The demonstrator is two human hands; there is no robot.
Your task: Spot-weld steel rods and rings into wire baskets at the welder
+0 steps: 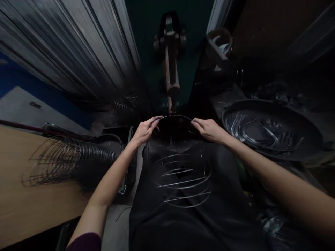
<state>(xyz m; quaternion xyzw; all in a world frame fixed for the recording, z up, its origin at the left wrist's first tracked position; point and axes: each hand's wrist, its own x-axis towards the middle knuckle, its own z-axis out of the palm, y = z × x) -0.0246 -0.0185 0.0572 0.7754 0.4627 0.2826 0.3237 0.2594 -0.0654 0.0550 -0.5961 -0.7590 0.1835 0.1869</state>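
Both hands grip a thin wire ring (175, 116), its curved edge touching the tip of a spot welder's electrode (171, 106). My left hand (147, 131) pinches the ring at the left, and my right hand (209, 129) pinches it at the right. Below, several more wire hoops and short straight wires (183, 183) hang over a dark apron (222, 195). Faint upright wires seem to link these to the held ring, though the dim light makes the joints hard to see.
At the left, many wire rings (75, 157) lie nested by a wooden board (26, 209). A round dark pan (309, 136) at the right contains loose bent wires. The welder's arm (171, 66) reaches down from a green machine body (143, 31); corrugated metal (78, 35) stands at the left.
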